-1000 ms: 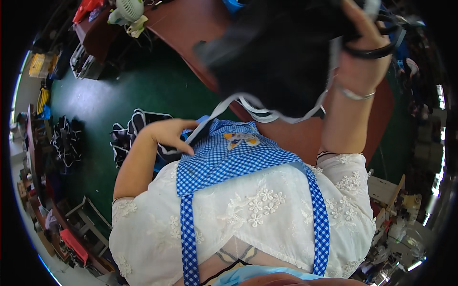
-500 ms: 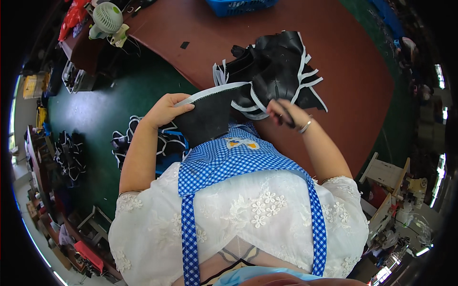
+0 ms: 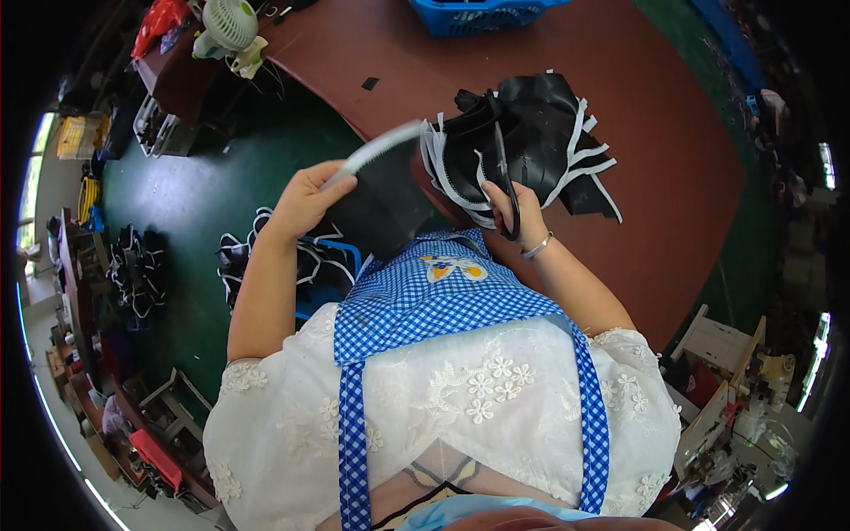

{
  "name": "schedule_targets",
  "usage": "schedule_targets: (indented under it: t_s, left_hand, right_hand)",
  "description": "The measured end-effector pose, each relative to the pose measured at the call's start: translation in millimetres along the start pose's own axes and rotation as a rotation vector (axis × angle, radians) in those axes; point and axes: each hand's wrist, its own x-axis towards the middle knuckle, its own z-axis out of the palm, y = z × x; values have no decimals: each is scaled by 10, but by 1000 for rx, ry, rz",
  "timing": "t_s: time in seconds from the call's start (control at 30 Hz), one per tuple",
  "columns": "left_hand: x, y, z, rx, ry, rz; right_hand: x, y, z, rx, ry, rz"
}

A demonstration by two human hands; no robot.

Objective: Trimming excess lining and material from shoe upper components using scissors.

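My left hand [image 3: 308, 203] pinches the white-trimmed edge of a flat black panel [image 3: 379, 202], which hangs over my lap and is blurred by motion. In my right hand [image 3: 526, 219] is a pair of scissors [image 3: 501, 159], with dark handles and blades pointing away from me. A pile of black pieces with white edging [image 3: 542, 111] lies on the table just beyond that hand. Its thumb and fingertips are beside a white-trimmed edge at the pile's near side; whether they touch it I cannot tell.
The reddish-brown table [image 3: 655, 177] carries a blue basket [image 3: 482, 18] at its far edge and a small black scrap [image 3: 370, 84]. More white-edged black pieces [image 3: 310, 265] sit in a blue container by my left side. A fan [image 3: 228, 25] stands at the far left.
My left hand's panel has come away from the pile, leaving a gap. My right hand has moved slightly left, and the scissors now point away over the pile.
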Motion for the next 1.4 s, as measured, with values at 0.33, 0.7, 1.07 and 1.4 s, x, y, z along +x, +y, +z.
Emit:
schedule_targets:
  t_s: [0.33, 0.7, 1.07, 1.4]
  left_hand:
    - [100, 844, 788, 1050, 260, 651]
    - [676, -735, 540, 191, -488, 65]
    - [467, -496, 515, 89, 7, -75]
    - [-119, -364, 292, 263, 197, -175]
  right_hand:
    - [-93, -1487, 706, 536, -237, -354]
    - [199, -2423, -349, 868, -676, -1021]
    - [1280, 82, -1811, 190, 752, -49]
    - [-204, -161, 352, 119, -843, 286]
